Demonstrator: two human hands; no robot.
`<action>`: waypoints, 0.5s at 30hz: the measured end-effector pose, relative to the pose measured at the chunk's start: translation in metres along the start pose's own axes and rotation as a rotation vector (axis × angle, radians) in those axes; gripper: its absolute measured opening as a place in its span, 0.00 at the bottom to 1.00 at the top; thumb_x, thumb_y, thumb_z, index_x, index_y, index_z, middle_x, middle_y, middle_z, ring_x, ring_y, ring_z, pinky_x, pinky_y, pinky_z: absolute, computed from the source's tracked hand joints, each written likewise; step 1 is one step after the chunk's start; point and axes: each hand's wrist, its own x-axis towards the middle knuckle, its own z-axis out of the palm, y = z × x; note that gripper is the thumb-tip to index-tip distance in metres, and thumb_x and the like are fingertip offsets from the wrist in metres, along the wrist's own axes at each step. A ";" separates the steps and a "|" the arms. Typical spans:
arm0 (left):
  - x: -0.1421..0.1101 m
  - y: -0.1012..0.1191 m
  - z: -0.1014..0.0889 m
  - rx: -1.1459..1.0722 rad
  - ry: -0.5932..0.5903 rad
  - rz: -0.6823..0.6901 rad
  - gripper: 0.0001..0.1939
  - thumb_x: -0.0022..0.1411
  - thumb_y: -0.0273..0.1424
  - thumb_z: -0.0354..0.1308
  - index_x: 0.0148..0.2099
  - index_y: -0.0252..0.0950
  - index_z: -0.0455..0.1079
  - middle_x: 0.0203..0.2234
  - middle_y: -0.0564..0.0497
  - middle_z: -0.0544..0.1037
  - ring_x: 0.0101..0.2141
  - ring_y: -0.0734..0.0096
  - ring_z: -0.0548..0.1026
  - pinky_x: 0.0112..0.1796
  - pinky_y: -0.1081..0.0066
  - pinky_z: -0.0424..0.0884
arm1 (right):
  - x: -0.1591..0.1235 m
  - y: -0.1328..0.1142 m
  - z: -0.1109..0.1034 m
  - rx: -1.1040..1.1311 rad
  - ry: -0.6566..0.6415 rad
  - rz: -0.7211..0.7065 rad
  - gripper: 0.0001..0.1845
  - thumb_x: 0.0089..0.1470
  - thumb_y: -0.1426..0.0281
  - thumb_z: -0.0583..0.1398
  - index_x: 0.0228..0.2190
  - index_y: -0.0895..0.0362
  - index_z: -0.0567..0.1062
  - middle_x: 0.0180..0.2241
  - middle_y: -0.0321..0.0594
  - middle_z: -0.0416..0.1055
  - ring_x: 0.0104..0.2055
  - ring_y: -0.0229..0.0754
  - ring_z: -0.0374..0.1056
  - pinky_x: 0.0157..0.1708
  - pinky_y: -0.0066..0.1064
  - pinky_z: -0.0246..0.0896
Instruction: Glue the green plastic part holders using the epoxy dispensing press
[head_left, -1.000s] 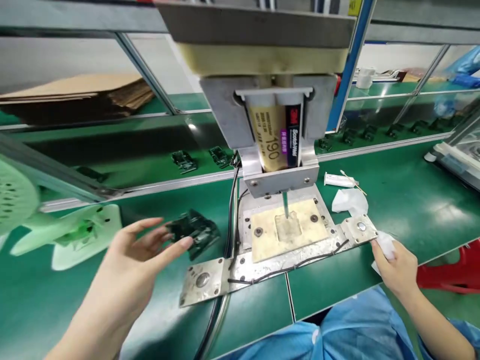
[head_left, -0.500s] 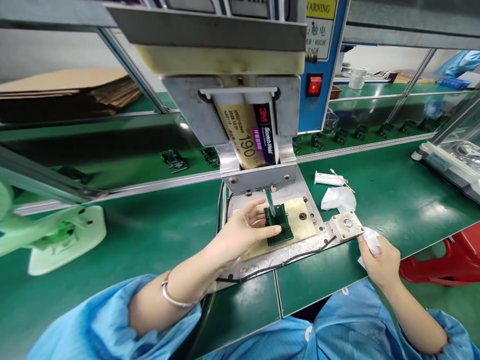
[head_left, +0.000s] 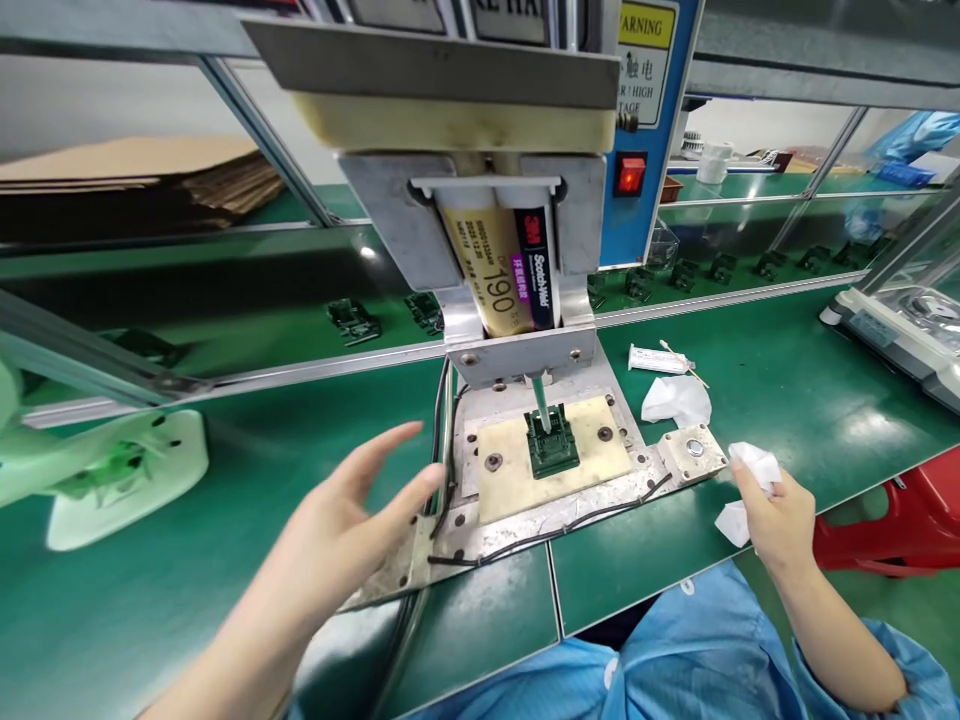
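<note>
Released from the left hand (head_left: 341,530), which gripped it half a second ago, the dark green part (head_left: 553,455) now sits by itself on the cream plate (head_left: 598,458), under the nozzle (head_left: 541,402). With the hand drawn back to the left, the part appears to be seated, so placing it looks done. It is a squarish, hard piece, probably moulded plastic, with a stepped face and small raised ribs along its far edge. The slim, tapering, greenish nozzle ends over that far portion; whether its tip touches cannot be told.

Around the part, the plate is smooth, faintly stained and fixed by dark round screws to a dull, scuffed metal base (head_left: 525,535). Above, a gold-and-black twin-barrelled cartridge (head_left: 501,270) is held in a bent metal bracket (head_left: 405,215).

The left hand hangs beside the base, thumb and forefinger spread wide, with nothing visible between them; its other fingers are hidden. The right hand (head_left: 784,520) has shifted slightly away from the button block (head_left: 681,462), a squared metal box with a round, shiny button. Its fingers are closed on a soft, creased white tissue (head_left: 756,465).

Farther out, another crumpled tissue (head_left: 677,400) lies on the glossy green bench (head_left: 795,390), near a white tube (head_left: 656,359) with a thin swab (head_left: 690,366) across its end.
</note>
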 end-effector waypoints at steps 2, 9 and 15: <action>-0.005 -0.019 -0.016 -0.092 0.038 -0.156 0.41 0.38 0.56 0.72 0.53 0.42 0.76 0.57 0.43 0.76 0.62 0.44 0.68 0.50 0.62 0.78 | 0.007 -0.013 0.005 0.025 -0.044 0.089 0.32 0.41 0.43 0.65 0.34 0.58 0.83 0.30 0.45 0.80 0.36 0.55 0.74 0.37 0.41 0.66; -0.032 -0.079 -0.007 -0.555 0.070 -0.400 0.40 0.36 0.53 0.78 0.50 0.39 0.76 0.48 0.46 0.81 0.37 0.65 0.79 0.32 0.80 0.77 | 0.019 -0.022 0.031 0.187 -0.268 0.221 0.33 0.36 0.45 0.71 0.34 0.60 0.83 0.30 0.44 0.79 0.33 0.50 0.71 0.32 0.36 0.64; -0.034 -0.096 0.002 -0.553 0.165 -0.332 0.40 0.33 0.55 0.79 0.48 0.43 0.76 0.46 0.50 0.82 0.41 0.67 0.77 0.36 0.85 0.75 | 0.014 -0.014 0.035 0.142 -0.136 0.139 0.33 0.38 0.43 0.69 0.33 0.59 0.83 0.27 0.43 0.78 0.32 0.49 0.71 0.30 0.35 0.64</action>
